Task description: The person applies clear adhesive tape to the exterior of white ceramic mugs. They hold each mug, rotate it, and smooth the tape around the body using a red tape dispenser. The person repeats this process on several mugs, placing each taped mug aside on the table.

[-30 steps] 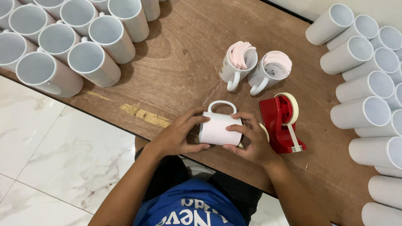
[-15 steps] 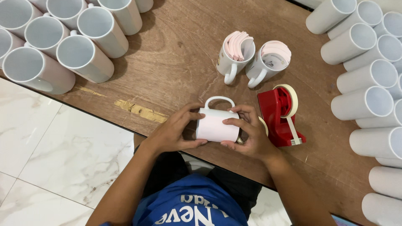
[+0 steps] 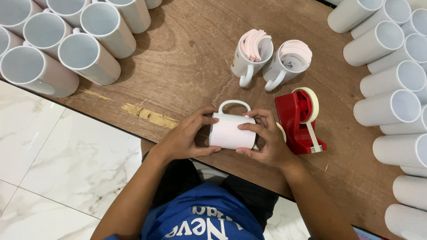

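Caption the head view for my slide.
Both hands, left hand and right hand, hold a white mug beside a red tape dispenser.

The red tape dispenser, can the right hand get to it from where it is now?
Probably yes. The right hand holds the white mug right beside the red tape dispenser, with nothing between them, though it would have to let go of the mug first.

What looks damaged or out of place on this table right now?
The wooden table has a chipped, pale yellowish patch along its near edge, left of the left hand. Both hands hold a white mug on its side; nothing is spilled.
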